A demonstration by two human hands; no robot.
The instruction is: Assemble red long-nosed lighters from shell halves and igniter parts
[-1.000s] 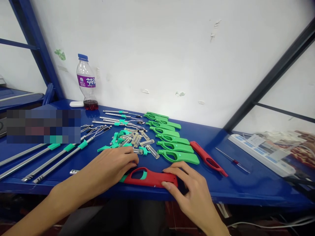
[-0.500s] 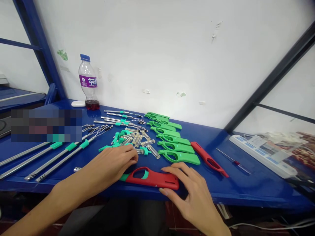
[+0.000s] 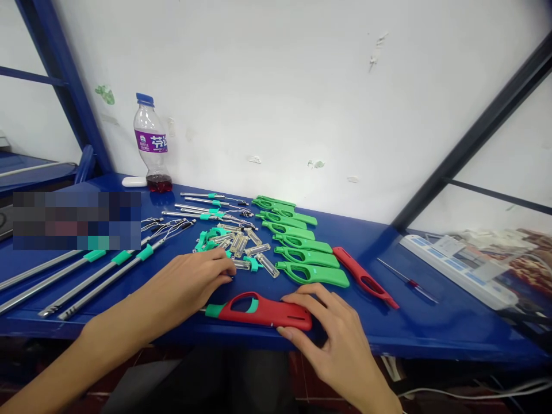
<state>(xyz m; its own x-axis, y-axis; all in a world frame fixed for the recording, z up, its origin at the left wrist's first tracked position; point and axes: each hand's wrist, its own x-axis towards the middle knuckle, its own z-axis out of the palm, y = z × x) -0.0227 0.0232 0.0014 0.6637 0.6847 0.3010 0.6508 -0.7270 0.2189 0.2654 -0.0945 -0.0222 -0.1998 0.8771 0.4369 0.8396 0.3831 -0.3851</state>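
Note:
A red stick lighter (image 3: 276,314) with a teal trigger and teal collar lies flat along the table's front edge. My right hand (image 3: 334,330) grips its handle end, thumb at the near side and fingers over the far side. My left hand (image 3: 196,282) is above the lighter's barrel, fingers curled together beside the small parts; whatever they hold is hidden. Most of the metal barrel is under that hand and wrist. Just beyond lie clear fuel tanks (image 3: 257,249) and teal triggers (image 3: 201,241) in a loose heap.
Several green lighter shells (image 3: 321,275) form a row behind. A red shell (image 3: 365,279), a screwdriver (image 3: 413,283) and a power strip (image 3: 459,270) lie to the right. Metal barrels (image 3: 112,280) with wires are on the left, a drink bottle (image 3: 150,144) at the wall.
My left hand has drawn back slightly left, showing more of the teal collar. My right hand keeps its hold on the lighter. The view has shifted slightly.

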